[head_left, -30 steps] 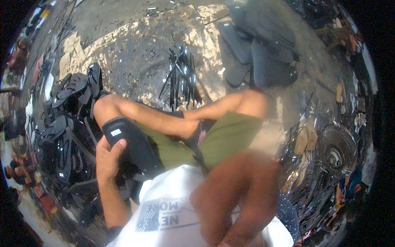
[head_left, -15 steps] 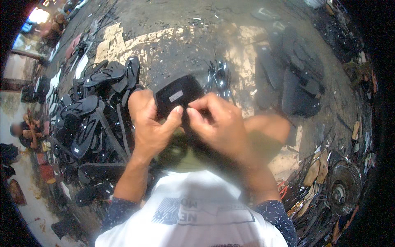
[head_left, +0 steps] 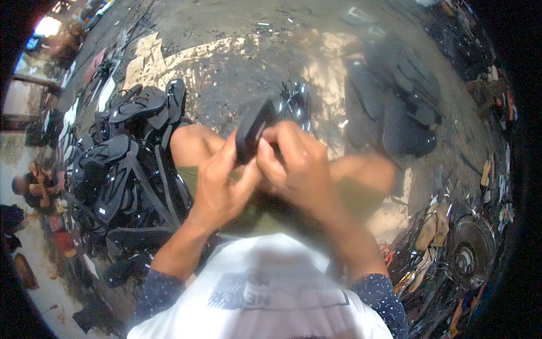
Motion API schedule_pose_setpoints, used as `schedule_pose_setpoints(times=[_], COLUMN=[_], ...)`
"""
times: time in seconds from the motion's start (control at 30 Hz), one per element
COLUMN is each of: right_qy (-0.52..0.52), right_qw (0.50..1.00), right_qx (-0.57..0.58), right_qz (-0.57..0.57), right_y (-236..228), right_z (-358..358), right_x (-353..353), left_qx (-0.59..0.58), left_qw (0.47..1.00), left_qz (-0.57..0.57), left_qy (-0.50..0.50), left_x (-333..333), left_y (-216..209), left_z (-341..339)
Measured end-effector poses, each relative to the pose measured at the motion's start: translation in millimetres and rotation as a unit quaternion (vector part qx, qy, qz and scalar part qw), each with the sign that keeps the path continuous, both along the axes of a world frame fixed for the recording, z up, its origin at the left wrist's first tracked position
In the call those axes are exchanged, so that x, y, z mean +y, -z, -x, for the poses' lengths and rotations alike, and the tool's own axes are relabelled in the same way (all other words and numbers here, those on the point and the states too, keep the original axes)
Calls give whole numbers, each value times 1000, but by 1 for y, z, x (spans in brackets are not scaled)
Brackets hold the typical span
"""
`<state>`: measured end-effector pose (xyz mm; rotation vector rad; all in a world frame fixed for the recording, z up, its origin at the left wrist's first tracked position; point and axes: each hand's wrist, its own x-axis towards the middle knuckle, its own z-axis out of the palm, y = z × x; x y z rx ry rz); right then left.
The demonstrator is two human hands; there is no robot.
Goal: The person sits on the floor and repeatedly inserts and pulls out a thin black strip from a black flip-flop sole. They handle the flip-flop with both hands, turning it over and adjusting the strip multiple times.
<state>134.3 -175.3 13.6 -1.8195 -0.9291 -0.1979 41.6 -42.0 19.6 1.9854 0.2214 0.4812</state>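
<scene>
A flat black sole of foam-like material stands tipped on edge in front of the person's body, above the lap, between the two hands. The left hand is clamped on its near left part, fingers along the left side and thumb at the near end. The right hand is at the sole's right side, thumb and forefinger drawn close together; blur and the angle leave me unable to tell whether they pinch the sole or something small on it.

The step in hand appears to be fine fingertip work on the tilted sole, the left hand steadying while the right works. The next move seems to call for a firm left grip and a precise right pinch.

Beyond the hands lies a loose bundle of thin, glossy black strips. On the left is a heap of black thong sandals; at the far right, large dark flat sheets; at the near right, a round, dark, wire-caged fan.
</scene>
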Motion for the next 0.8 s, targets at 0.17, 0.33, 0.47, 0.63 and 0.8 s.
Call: schedule_pose_setpoints(times=[0.17, 0.33, 0.47, 0.63, 0.8], right_qy=[6, 13, -8, 2, 36], right_qw=[999, 1000, 1000, 999, 996], right_qx=[45, 8, 11, 38, -20], right_qz=[-10, 15, 12, 29, 83], right_y=[14, 13, 15, 29, 33], right_z=[-17, -18, -19, -28, -31], right_x=[-1, -4, -4, -8, -5], left_qx=[14, 15, 7, 11, 41], left_qw=[994, 990, 994, 998, 996], left_qz=[-102, -141, -102, -60, -72], left_qy=[25, 27, 36, 30, 43], left_x=[8, 2, -2, 3, -4], left_y=[-4, -1, 12, 28, 30], left_z=[-6, -11, -16, -31, -32])
